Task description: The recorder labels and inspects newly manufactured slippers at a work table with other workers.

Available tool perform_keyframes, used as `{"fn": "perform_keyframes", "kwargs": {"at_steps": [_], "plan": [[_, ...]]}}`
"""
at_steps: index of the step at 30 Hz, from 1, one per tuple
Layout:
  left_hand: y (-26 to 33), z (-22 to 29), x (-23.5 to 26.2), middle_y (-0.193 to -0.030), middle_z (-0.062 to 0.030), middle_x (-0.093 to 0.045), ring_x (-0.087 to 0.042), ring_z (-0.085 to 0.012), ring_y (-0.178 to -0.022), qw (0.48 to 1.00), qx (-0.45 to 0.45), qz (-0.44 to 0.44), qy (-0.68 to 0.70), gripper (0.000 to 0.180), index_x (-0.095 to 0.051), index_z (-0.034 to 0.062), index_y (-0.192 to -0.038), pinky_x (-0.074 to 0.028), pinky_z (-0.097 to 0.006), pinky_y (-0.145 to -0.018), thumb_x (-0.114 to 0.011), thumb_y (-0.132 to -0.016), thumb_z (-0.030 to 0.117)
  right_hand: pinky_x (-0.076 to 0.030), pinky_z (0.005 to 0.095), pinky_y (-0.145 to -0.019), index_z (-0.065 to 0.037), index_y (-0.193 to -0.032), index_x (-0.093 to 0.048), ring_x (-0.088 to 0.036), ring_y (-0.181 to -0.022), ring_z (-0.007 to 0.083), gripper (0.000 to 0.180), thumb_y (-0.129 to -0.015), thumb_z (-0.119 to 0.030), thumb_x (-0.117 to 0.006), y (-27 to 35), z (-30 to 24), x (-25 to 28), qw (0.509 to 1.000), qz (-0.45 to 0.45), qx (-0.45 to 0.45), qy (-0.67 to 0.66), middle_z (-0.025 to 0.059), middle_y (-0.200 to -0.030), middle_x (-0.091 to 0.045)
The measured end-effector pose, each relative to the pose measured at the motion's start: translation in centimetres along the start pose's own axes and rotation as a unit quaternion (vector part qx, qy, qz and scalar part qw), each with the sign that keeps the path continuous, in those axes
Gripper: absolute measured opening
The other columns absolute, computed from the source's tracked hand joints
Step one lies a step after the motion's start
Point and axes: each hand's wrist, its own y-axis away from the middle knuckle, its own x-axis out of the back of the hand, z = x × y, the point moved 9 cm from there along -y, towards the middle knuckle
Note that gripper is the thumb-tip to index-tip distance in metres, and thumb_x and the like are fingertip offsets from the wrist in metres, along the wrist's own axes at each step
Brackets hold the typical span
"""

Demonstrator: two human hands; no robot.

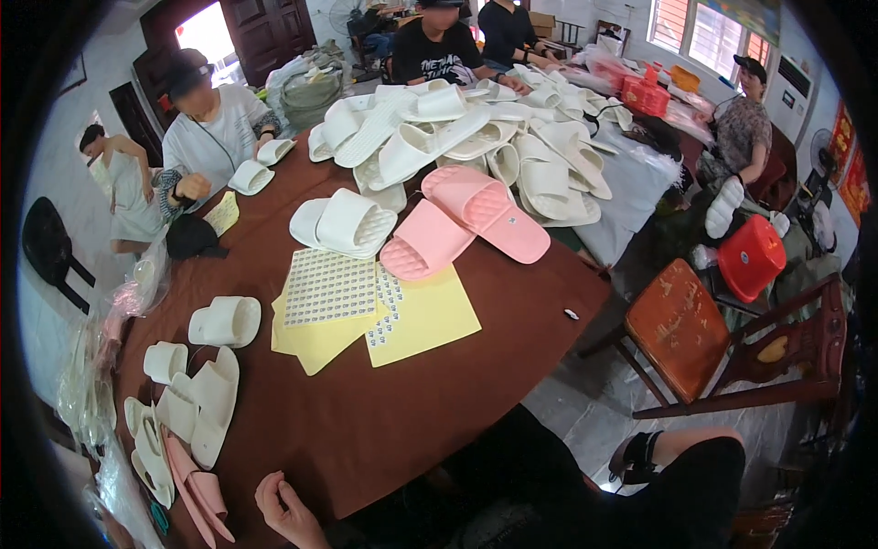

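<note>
My left hand (288,514) is at the table's near edge, its fingers loosely bent and apart from the thumb, with nothing visible in it. Nearest to it, a pink slipper (197,485) lies on its side against several white slippers (208,407). A white pair (225,322) sits just beyond these. Toward the middle, a pair of pink slippers (471,220) rests beside a white pair (347,222). Sheets of small printed stickers (331,291) overlap on yellow backing paper (439,320) in front of them. My right hand is out of view.
A heap of white slippers (439,137) covers the far side of the brown-covered table (384,421). Co-workers sit around it; one at far left reaches near a white pair (261,166). A wooden chair (681,329) and red stool (750,258) stand at right. Plastic bags (87,393) line the left edge.
</note>
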Motion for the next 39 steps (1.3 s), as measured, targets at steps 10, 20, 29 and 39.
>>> {"fn": "perform_keyframes", "kwargs": {"at_steps": [10,20,29,39], "plan": [[-0.2,2.0,0.6,-0.094,-0.0159,-0.067,-0.064,-0.0303,-0.086,0.996,-0.086,0.013,-0.015,0.009,-0.067,-0.0012,-0.095,-0.051,-0.036,-0.079,-0.061,-0.089,0.003,-0.052,0.0402,-0.074,-0.008,-0.095,-0.072,-0.068,-0.09,0.0289,0.021,-0.078,-0.016,-0.062,9.7,-4.0,3.9,0.991,-0.016,-0.059,0.12,0.0121,-0.096,-0.07],[-0.4,1.5,0.8,-0.093,-0.0128,-0.066,-0.061,-0.0287,-0.091,0.999,-0.029,0.023,0.004,0.011,-0.064,0.0005,-0.091,-0.045,-0.037,-0.083,-0.059,-0.082,-0.004,-0.043,0.0469,-0.072,-0.011,-0.086,-0.063,-0.065,-0.083,0.0272,0.019,-0.085,-0.03,-0.059,14.3,-14.3,11.1,0.892,0.251,0.203,0.317,0.0091,-0.081,-0.066],[-0.7,2.1,1.5,-0.091,-0.0097,-0.066,-0.06,-0.0269,-0.087,0.999,-0.025,0.034,0.02,0.009,-0.065,0.003,-0.086,-0.043,-0.036,-0.081,-0.062,-0.08,-0.003,-0.045,0.0476,-0.076,-0.002,-0.088,-0.056,-0.062,-0.084,0.036,0.018,-0.09,-0.019,-0.052,12.4,-20.5,14.6,0.82,0.265,0.402,0.309,0.0165,-0.086,-0.062],[-0.7,2.2,1.5,-0.091,-0.0099,-0.066,-0.06,-0.0271,-0.087,0.999,-0.028,0.033,0.002,0.009,-0.065,0.0026,-0.087,-0.043,-0.036,-0.081,-0.062,-0.08,-0.003,-0.049,0.0478,-0.07,-0.006,-0.111,-0.056,-0.064,-0.082,0.0367,0.031,-0.089,-0.027,-0.057,9.7,-18.9,17.8,0.858,0.353,0.348,0.132,0.0182,-0.086,-0.065]]}}
